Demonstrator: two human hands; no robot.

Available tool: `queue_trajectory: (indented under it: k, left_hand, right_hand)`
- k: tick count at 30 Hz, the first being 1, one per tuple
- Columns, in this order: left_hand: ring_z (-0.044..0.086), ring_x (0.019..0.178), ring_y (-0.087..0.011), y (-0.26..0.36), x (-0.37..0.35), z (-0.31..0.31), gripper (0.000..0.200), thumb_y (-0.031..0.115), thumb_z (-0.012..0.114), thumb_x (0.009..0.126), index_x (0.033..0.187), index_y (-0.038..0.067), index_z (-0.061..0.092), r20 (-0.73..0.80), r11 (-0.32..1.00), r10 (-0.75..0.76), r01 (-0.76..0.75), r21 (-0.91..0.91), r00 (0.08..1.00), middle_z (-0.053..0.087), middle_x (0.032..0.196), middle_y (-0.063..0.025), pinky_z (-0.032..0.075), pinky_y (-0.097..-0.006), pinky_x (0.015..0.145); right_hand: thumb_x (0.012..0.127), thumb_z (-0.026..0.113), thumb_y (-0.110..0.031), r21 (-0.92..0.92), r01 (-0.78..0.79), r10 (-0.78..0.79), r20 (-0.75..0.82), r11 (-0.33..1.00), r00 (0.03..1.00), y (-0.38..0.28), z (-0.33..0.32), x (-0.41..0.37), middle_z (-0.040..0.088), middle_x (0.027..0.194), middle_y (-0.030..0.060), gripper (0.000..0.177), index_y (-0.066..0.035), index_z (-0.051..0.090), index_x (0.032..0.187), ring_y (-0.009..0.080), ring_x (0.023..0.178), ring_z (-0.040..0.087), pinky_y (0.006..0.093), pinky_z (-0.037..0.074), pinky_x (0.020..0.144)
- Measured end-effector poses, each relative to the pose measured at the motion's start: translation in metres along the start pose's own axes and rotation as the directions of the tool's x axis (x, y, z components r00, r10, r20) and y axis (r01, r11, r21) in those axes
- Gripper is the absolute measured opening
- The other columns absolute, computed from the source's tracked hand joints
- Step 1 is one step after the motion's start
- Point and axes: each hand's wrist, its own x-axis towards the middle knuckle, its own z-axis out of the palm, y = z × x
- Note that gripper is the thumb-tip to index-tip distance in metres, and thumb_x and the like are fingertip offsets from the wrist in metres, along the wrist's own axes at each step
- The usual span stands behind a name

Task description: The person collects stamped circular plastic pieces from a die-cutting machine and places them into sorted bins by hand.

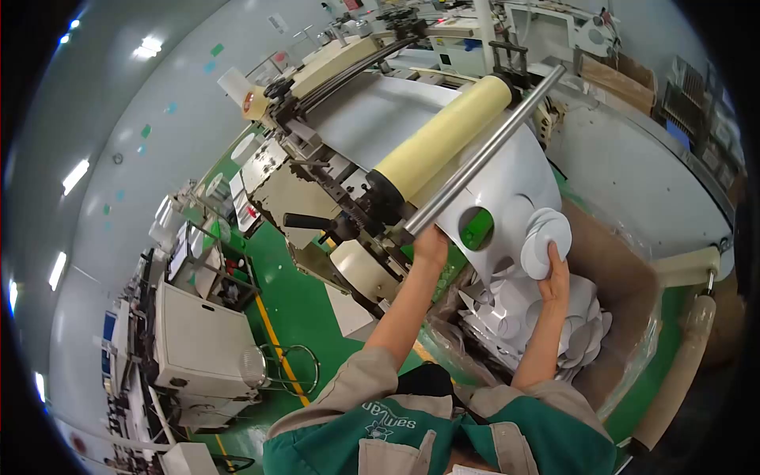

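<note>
My right hand [556, 275] grips a small fanned stack of white discs [548, 237], with the thumb over their faces. Just beside the discs hangs a white sheet [526, 170] with round holes cut in it; the green floor shows through one hole. My left hand [430, 244] is at the sheet's left edge, below the end of a steel bar [491, 150]; its fingers are hidden. Above the sheet lies a yellow roller [443, 138], set in the machine. Under my right hand is a heap of crumpled white cut sheets [507, 317].
A large carton with a plastic liner [633, 317] surrounds the heap. A black crank handle [309, 222] juts from the machine on the left. To the lower left stand a white cabinet [198, 332] and a metal stool [289, 368]. A long roll [677, 372] leans at the right.
</note>
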Motion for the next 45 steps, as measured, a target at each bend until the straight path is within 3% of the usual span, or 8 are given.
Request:
queue_trajectory:
  k: [7,11,12,23,29,34,40,45]
  left_hand:
    - [0.057,0.091,-0.0179,-0.036,-0.038,0.012,0.026,0.017,0.051,0.088,0.107,-0.001,0.049,0.009,0.986,-0.168,0.168,-0.014,0.986,0.057,0.102,-0.0090,0.046,-0.0300,0.081]
    - [0.057,0.090,-0.0169,-0.044,-0.046,0.001,0.027,0.024,0.049,0.089,0.101,0.000,0.052,0.059,0.974,-0.225,0.226,-0.012,0.973,0.059,0.100,-0.0085,0.046,-0.0291,0.079]
    - [0.052,0.101,-0.0209,-0.041,-0.044,-0.003,0.031,0.021,0.043,0.091,0.111,-0.002,0.046,0.084,0.965,-0.260,0.257,0.049,0.962,0.054,0.109,-0.0109,0.041,-0.0354,0.089]
    - [0.053,0.098,-0.0170,-0.022,-0.043,-0.003,0.040,0.027,0.050,0.087,0.116,0.001,0.044,0.176,0.928,-0.299,0.243,0.283,0.938,0.055,0.109,-0.0088,0.041,-0.0311,0.084]
    - [0.047,0.108,-0.0195,-0.003,-0.026,0.001,0.037,0.026,0.046,0.090,0.116,-0.001,0.043,0.031,0.961,-0.230,0.222,0.164,0.973,0.050,0.115,-0.0098,0.041,-0.0334,0.090]
    - [0.050,0.105,-0.0211,-0.033,-0.017,-0.015,0.033,0.017,0.047,0.089,0.116,-0.001,0.043,0.067,0.941,-0.251,0.227,0.250,0.966,0.050,0.116,-0.0097,0.043,-0.0351,0.090]
    - [0.051,0.103,-0.0205,-0.024,-0.032,-0.010,0.031,0.017,0.046,0.090,0.116,0.000,0.044,0.211,0.922,-0.258,0.175,0.346,0.943,0.052,0.113,-0.0096,0.043,-0.0343,0.088]
    - [0.043,0.113,-0.0225,-0.014,-0.036,-0.013,0.039,0.024,0.042,0.091,0.122,0.000,0.038,0.112,0.864,-0.362,0.288,0.413,0.925,0.044,0.124,-0.0111,0.035,-0.0369,0.097]
  right_hand:
    - [0.071,0.070,-0.013,-0.612,0.002,0.200,0.262,0.791,0.944,0.000,0.084,0.018,0.057,0.103,0.0137,0.050,0.009,0.049,0.111,0.0193,0.091,0.057,0.0302,0.046,0.078]
    - [0.070,0.070,-0.013,-0.658,-0.120,0.299,0.166,0.743,0.940,0.001,0.083,0.016,0.058,0.102,0.0145,0.050,0.009,0.049,0.110,0.0205,0.091,0.057,0.0306,0.047,0.079]
    - [0.070,0.070,-0.013,-0.614,-0.126,0.296,0.183,0.779,0.938,0.008,0.076,0.019,0.057,0.102,0.0149,0.051,0.010,0.049,0.110,0.0211,0.092,0.057,0.0310,0.047,0.079]
    - [0.077,0.063,-0.009,-0.091,-0.177,0.195,0.268,0.980,0.943,0.039,0.011,0.002,0.055,0.108,0.0119,0.044,0.006,0.044,0.114,0.0175,0.097,0.055,0.0320,0.047,0.082]
    - [0.080,0.061,-0.016,0.359,-0.070,0.091,-0.044,0.931,0.995,0.030,-0.095,-0.047,0.057,0.104,0.0068,0.038,-0.003,0.048,0.113,0.0197,0.096,0.055,0.0340,0.046,0.084]
    - [0.076,0.066,-0.017,-0.024,-0.075,0.078,0.120,0.997,0.990,0.015,-0.045,-0.027,0.057,0.103,0.0083,0.044,0.002,0.049,0.112,0.0176,0.091,0.057,0.0315,0.046,0.082]
    - [0.067,0.072,-0.023,-0.449,-0.039,0.195,0.307,0.893,0.932,0.041,0.043,0.030,0.059,0.102,0.0106,0.051,0.005,0.054,0.106,0.0173,0.092,0.055,0.0281,0.042,0.082]
    - [0.072,0.069,-0.020,-0.163,-0.103,0.152,0.325,0.981,0.933,0.052,0.018,0.012,0.058,0.101,0.0106,0.047,0.004,0.052,0.109,0.0181,0.095,0.054,0.0297,0.043,0.083]
